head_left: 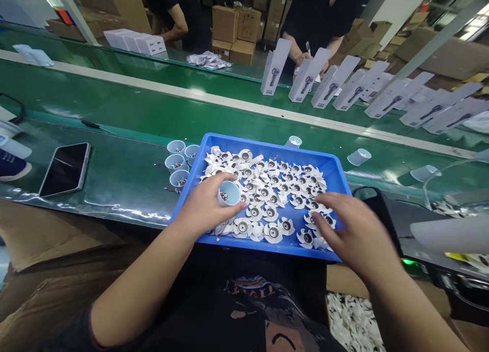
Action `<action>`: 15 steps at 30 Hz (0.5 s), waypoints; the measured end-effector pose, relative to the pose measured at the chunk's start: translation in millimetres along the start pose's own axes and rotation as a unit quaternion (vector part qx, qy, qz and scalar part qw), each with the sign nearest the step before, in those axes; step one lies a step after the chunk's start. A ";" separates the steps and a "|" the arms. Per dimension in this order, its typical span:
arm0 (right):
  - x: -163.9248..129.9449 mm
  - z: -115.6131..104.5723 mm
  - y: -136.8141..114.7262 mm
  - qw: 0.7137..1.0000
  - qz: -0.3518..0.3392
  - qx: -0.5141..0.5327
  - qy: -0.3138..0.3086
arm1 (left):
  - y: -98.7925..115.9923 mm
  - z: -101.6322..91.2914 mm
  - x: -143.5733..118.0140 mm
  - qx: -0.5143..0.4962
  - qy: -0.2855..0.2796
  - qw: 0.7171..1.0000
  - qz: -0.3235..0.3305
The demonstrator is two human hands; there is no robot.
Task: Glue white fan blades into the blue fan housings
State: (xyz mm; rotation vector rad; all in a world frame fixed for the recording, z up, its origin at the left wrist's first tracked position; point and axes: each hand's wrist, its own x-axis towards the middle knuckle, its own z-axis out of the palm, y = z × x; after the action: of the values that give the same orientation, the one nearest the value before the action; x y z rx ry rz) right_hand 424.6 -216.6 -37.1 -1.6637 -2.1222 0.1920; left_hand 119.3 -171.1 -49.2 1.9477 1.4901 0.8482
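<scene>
My left hand [208, 203] is wrapped round a light blue cup-shaped housing [229, 193], with what looks like a small motor part and wires inside. It is above the left side of a blue tray [305, 156] full of white fan blades [273, 232] with dark round hubs. Over the tray's right side, my right hand [349, 229] has its thumb and fingers apart, close to several fan blades there. Whether its fingertips touch a blade I cannot tell. Left of the tray stand several more light blue housings [175, 163] with wired parts inside.
A phone [65, 169] lies on the bench at left. Single housings [359, 157] sit along the green belt [229, 112] beyond the tray. White boxes [275, 69] line the far side, where two people [321, 21] stand. A box of white pieces [353, 321] is below right.
</scene>
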 end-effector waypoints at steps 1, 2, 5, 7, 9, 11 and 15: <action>10.9 10.8 -4.7 0.999 0.002 -0.024 -0.033 | -1.3 0.1 -0.5 -0.004 -0.001 1.000 -0.003; 21.5 20.8 -7.7 0.997 0.010 -0.047 -0.068 | -2.5 0.3 -1.2 -0.009 -0.004 1.000 -0.006; 46.4 43.0 -11.6 0.984 0.035 -0.090 -0.148 | -5.1 1.1 -4.4 -0.024 -0.028 0.999 -0.010; 55.1 51.0 -13.1 0.977 0.050 -0.100 -0.180 | -5.5 1.7 -6.0 -0.032 -0.042 0.999 -0.004; 58.8 55.1 -14.9 0.974 0.072 -0.093 -0.193 | -5.4 2.6 -6.0 -0.036 -0.047 0.998 0.004; 59.5 55.7 -17.4 0.975 0.097 -0.065 -0.190 | -5.4 3.4 -4.8 -0.033 -0.050 0.998 0.007; 54.4 43.6 -30.2 0.978 0.133 0.075 -0.142 | -5.6 3.4 -2.8 -0.053 -0.029 0.998 0.001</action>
State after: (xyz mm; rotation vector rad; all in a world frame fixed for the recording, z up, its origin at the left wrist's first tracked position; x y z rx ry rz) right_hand 369.5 -166.2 -51.4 -1.9165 -2.0104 0.6912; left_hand 117.7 -172.7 -56.0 1.8812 1.3813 0.8463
